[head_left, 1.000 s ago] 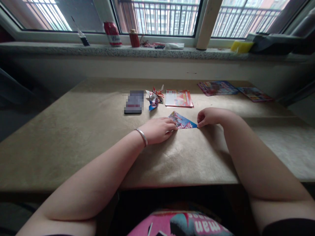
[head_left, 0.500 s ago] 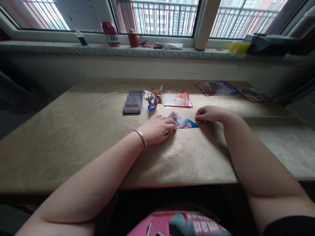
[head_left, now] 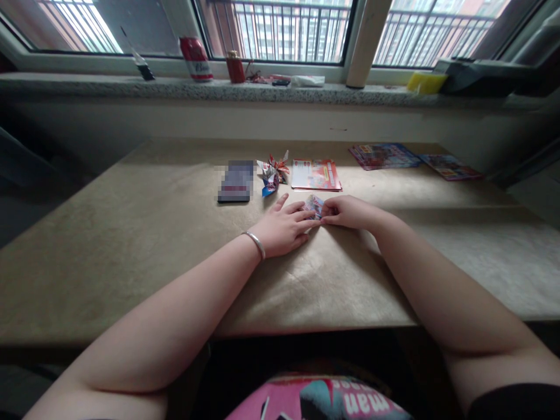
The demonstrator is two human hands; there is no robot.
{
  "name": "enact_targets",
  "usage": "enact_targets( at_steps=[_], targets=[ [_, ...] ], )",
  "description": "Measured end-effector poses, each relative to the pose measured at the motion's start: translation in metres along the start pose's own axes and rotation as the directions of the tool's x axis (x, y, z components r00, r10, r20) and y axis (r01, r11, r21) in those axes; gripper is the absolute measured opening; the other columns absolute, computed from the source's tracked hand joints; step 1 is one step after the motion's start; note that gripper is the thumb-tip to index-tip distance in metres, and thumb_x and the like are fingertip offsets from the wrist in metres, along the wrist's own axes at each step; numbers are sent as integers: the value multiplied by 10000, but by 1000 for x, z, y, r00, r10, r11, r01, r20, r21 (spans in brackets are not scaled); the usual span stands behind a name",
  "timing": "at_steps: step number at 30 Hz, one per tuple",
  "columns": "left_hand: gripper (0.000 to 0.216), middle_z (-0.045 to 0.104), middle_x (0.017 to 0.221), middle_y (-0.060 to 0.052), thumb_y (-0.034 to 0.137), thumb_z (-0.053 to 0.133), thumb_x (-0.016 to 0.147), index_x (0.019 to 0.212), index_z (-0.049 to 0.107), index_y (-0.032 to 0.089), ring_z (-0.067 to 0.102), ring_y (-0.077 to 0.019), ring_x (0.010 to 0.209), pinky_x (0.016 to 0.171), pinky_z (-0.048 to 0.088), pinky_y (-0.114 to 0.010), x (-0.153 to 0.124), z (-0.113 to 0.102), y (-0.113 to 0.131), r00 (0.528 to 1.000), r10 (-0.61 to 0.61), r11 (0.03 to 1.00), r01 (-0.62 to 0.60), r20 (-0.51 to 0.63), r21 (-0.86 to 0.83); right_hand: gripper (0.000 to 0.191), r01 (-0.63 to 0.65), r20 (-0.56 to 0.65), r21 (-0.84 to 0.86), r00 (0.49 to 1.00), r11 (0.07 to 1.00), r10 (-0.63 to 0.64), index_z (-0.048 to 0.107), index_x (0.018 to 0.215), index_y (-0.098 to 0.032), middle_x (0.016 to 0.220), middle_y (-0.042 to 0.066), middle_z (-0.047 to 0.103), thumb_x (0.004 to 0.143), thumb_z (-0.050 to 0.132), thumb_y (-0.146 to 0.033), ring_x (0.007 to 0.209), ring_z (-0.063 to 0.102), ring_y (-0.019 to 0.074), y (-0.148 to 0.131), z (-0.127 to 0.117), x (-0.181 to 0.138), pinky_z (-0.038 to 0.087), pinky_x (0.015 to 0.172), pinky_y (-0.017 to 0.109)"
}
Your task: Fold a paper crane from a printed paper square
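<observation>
**Both hands bunched up on one small folded paper, mid-table**

The left hand (head_left: 284, 228) lies flat on the tan table (head_left: 131, 245), fingers spread fairly wide, and its fingertips (head_left: 311, 216) rest on the left edge of a small folded piece of colourful paper (head_left: 314, 205). The right hand (head_left: 347, 213) is curled in tight from 3 o'clock, fingers narrow and pinched onto the same paper, so the two hands touch or nearly touch over it. Most of the paper is hidden; only a little patterned patch peeks out between the fingers. It sits flat on the table, roughly in the middle. There's a silver bangle (head_left: 256, 244) on the left wrist.

Around the paper:
- at 12 o'clock, just beyond it, a short stack of red printed sheets (head_left: 316, 175)
- at about 11 o'clock, a finished origami piece (head_left: 273, 172) with pointy tips sticking up
- further toward 10 o'clock, a dark flat object (head_left: 237, 181), blurred, so no telling what it is
- out at 1 to 2 o'clock, well apart, two more colourful printed sheets (head_left: 383, 156) and (head_left: 450, 167)

Up on the windowsill (head_left: 87, 87) at 12 o'clock there's a red can (head_left: 195, 58) and a small red bottle (head_left: 235, 67), with a yellow sponge (head_left: 426, 83) off to the right.
</observation>
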State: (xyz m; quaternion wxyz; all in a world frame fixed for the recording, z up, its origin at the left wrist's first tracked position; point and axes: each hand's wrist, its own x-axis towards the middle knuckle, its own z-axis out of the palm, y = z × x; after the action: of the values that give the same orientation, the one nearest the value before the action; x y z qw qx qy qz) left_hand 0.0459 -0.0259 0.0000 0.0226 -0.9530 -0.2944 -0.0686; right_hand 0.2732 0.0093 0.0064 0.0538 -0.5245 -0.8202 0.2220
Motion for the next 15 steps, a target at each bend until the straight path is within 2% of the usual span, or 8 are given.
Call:
enact_targets(
  at_steps=[6,15],
  targets=[
    [405,551,1384,-28,360,468,938,1334,529,303,403,-270,1354,1180,98,-580,1,-2,1,1000,2,1000,-2,-6,4,193,-41,4,6,999,999,41,635,781,-195,728,-7,645,751,650,-385,647,497,130,1,2,2,342,590,257],
    [343,587,1347,-3,350,454,936,1241,605,308,451,-289,1313,1158,117,-617,-3,-10,1,999,-50,999,50,-3,11,237,-86,14,19,996,996,85,610,725,-202,651,-28,593,720,679,-429,611,461,122,-1,2,5,306,557,258]
  ],
)
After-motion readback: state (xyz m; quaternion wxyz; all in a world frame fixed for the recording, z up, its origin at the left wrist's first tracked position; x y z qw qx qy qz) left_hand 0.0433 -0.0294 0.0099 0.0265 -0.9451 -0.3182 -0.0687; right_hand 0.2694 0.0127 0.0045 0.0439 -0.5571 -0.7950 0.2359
